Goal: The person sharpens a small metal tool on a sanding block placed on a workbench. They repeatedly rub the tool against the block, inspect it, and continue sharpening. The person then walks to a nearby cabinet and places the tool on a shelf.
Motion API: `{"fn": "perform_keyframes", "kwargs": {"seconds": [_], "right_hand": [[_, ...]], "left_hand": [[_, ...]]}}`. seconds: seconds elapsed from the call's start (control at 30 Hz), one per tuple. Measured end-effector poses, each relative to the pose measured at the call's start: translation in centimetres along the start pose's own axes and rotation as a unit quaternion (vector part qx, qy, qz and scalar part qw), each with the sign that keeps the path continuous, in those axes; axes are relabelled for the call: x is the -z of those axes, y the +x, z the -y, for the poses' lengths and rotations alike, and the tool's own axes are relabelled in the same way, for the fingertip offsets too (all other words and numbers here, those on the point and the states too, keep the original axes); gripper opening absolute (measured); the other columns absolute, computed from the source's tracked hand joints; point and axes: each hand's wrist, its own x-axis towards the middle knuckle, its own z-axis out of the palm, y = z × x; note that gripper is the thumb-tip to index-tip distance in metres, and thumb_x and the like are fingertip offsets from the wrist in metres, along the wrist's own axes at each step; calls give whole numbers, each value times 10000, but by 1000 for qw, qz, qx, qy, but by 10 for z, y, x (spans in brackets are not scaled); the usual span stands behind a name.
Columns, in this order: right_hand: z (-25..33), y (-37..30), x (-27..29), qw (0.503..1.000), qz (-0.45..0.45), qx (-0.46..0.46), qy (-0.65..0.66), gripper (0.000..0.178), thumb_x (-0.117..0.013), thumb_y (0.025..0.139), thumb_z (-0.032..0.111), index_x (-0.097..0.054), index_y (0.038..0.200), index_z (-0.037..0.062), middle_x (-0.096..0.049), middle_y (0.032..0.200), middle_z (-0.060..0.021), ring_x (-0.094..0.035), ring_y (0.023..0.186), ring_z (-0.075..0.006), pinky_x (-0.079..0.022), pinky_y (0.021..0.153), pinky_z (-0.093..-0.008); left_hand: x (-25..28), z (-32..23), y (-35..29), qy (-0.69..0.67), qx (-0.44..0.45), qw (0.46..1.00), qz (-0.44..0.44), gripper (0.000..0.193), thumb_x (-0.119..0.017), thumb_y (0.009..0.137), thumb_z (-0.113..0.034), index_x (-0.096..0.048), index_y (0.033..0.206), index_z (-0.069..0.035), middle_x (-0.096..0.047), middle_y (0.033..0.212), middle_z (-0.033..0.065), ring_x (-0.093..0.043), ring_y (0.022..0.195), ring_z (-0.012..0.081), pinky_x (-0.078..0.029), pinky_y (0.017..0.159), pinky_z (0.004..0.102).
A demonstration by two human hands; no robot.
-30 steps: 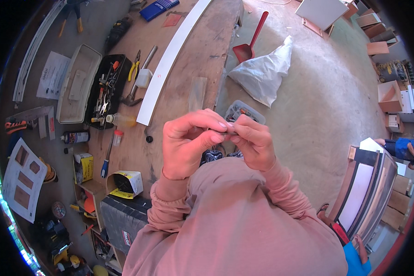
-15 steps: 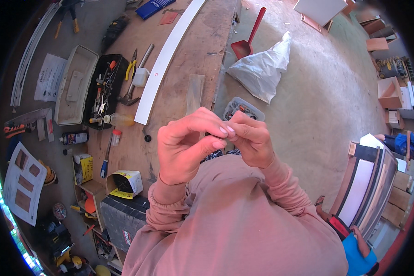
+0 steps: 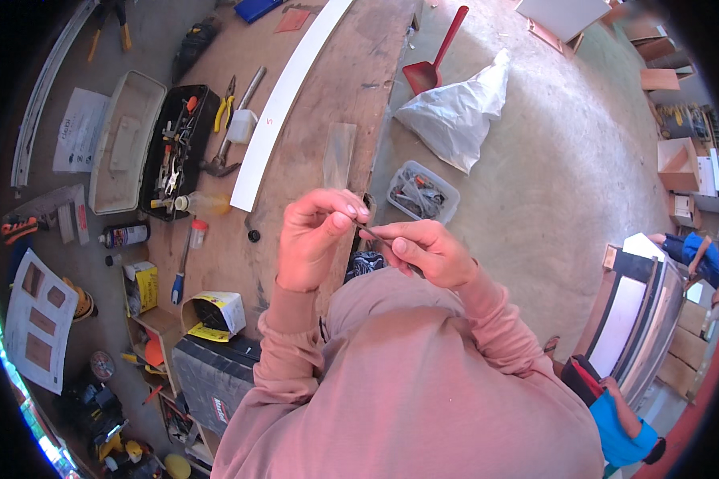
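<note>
Brown wood makes the big surface (image 3: 295, 172) ahead of the left hand (image 3: 310, 246). A thin dark strip (image 3: 364, 227) is up in the air between the two hands. The left hand pinches one end of it with thumb and finger. The right hand (image 3: 435, 254) is closed on the strip a bit lower down, with the thumb on top. The strip slants down from the left hand to the right hand. Its other end is partly hidden, so I cannot tell its full shape.

The handling looks partway along to me. The strip is held well, and that part is done. It is not put down, and I see it joined to nothing, so the work with it looks unfinished.

No hand is on the other things. A clear tub (image 3: 454, 199) full of small bits sits on the floor, just ahead of the right hand. A flat grey piece (image 3: 339, 156) lies ahead of the left hand. A small black ring (image 3: 253, 235) lies near the left hand, on its left side. Farther left is a screwdriver (image 3: 178, 287) with a blue handle. A long white board (image 3: 284, 104), a hammer (image 3: 220, 167) and yellow pliers (image 3: 224, 113) lie ahead and to the left of the left hand. Past them is an open toolbox (image 3: 104, 182), full of tools.
</note>
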Motion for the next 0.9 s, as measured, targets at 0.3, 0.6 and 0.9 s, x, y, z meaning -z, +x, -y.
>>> {"fn": "perform_keyframes", "kwargs": {"seconds": [0.3, 0.6, 0.9], "right_hand": [[-72, 71, 27, 891, -204, 6, -405, 320, -675, 1075, 187, -739, 1347, 31, -797, 990, -177, -766, 857, -254, -577, 782, -388], [-96, 126, 56, 904, -128, -18, -407, 406, -651, 1064, 165, -714, 1465, 190, -695, 752, -171, -728, 744, -336, -556, 728, -434], [-115, 126, 56, 813, -111, 20, -572, 522, -663, 1047, 172, -635, 1555, 288, -711, 850, -222, -720, 767, -426, -578, 736, -520]], "left_hand": [[77, 24, 3, 448, 102, 808, -369, 242, -784, 1001, -215, -798, 1163, -36, -799, 1136, 83, -709, 996, 216, -539, 934, 356], [94, 83, 1, 706, 80, 690, -136, 371, -785, 922, -204, -777, 1253, -36, -746, 1335, 106, -640, 1173, 343, -519, 991, 461], [105, 108, 10, 760, 73, 645, -15, 737, -723, 980, -523, -597, 1553, -77, -538, 1671, 84, -517, 1375, 328, -387, 1095, 504]]}}
